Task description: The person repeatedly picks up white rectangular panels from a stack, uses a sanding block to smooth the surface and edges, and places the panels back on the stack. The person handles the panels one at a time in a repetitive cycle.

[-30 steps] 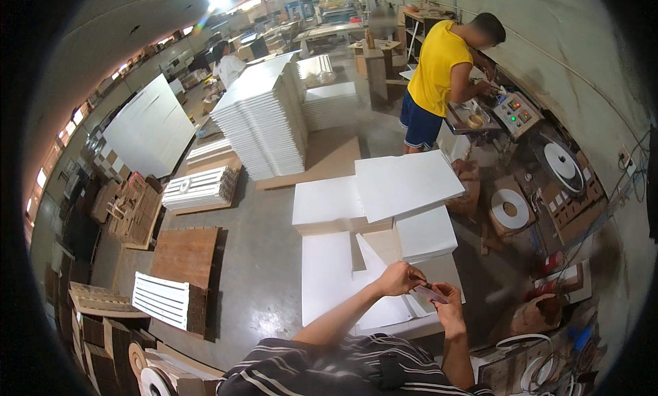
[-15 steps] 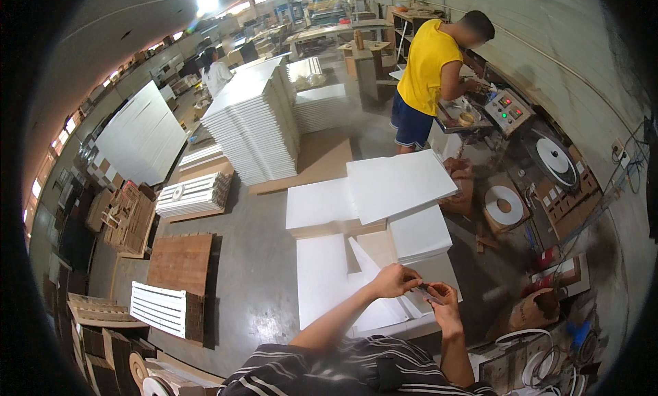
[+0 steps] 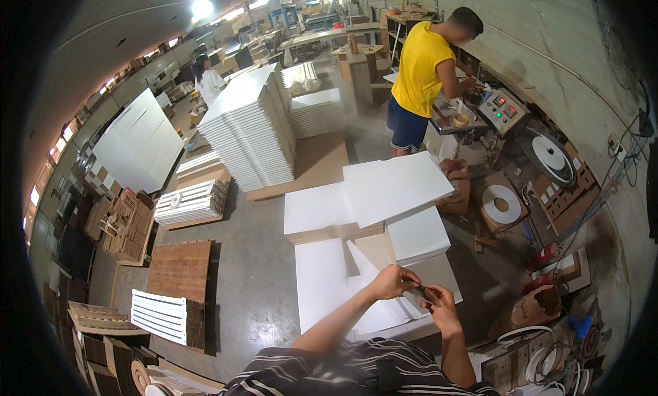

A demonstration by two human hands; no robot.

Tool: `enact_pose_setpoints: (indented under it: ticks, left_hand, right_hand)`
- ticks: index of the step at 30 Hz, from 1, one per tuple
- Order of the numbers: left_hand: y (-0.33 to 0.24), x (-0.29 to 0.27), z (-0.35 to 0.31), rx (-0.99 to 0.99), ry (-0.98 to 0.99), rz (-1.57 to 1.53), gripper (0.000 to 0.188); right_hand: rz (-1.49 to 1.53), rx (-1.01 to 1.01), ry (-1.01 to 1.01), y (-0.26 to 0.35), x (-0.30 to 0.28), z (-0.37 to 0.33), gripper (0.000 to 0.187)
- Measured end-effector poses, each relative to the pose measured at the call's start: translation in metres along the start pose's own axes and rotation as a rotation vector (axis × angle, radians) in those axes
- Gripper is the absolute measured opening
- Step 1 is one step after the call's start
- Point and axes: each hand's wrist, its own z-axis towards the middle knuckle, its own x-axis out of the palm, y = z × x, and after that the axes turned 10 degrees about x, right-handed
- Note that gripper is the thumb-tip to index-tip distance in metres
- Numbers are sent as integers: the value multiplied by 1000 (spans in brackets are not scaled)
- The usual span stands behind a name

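Observation:
In front of my body, my left hand [image 3: 393, 282] and my right hand [image 3: 444, 308] come together with fingers pinched. Between them is a small, thin, greyish thing [image 3: 423, 294], too small to name, which both hands seem to grip. Below my hands lie white panels: a long one [image 3: 320, 279] at the left and a narrow slanted strip [image 3: 366, 260] beside it. Just beyond them sit a white panel stack [image 3: 418, 233] and a large tilted white panel [image 3: 397, 189] resting on top.
A tall stack of white panels [image 3: 248, 132] stands ahead on brown board. At the right, a person in a yellow shirt [image 3: 419, 67] works beside a control box [image 3: 504, 112]. White rolls [image 3: 502, 204] and a paper bag [image 3: 531, 310] lie right. Slatted white pieces [image 3: 159, 316] are left.
My hands stay together in nearly the same place, the fingers shifting slightly around the small thing. The view has tilted a little. The person in yellow keeps bending over the bench.

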Motion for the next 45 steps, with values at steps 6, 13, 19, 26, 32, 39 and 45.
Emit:
enact_pose_setpoints:
  ticks: [6, 13, 19, 26, 32, 39, 45]
  left_hand:
    - [-5, 1, -3, 5, -12, 74, 21]
    - [2, 5, -4, 97, -24, 197, 23]
    - [9, 6, -4, 96, -29, 102, 25]
    - [3, 8, -4, 41, -17, 186, 26]
    - [4, 7, -5, 108, -36, 242, 22]
    - [4, 6, -9, 134, -62, 154, 26]
    - [-5, 8, -9, 15, 22, 236, 31]
  right_hand:
    - [-34, -33, -123, 4, 5, -3, 5]
    - [-41, -16, -126, 10, 10, -10, 9]
    - [8, -27, -58, 5, 9, -7, 9]
    - [-15, -76, -96, 4, 10, -6, 9]
    - [68, -41, -53, 10, 18, -10, 12]
    - [-55, -12, -29, 8, 10, -8, 14]
    - [5, -125, -2, 2, 6, -3, 13]
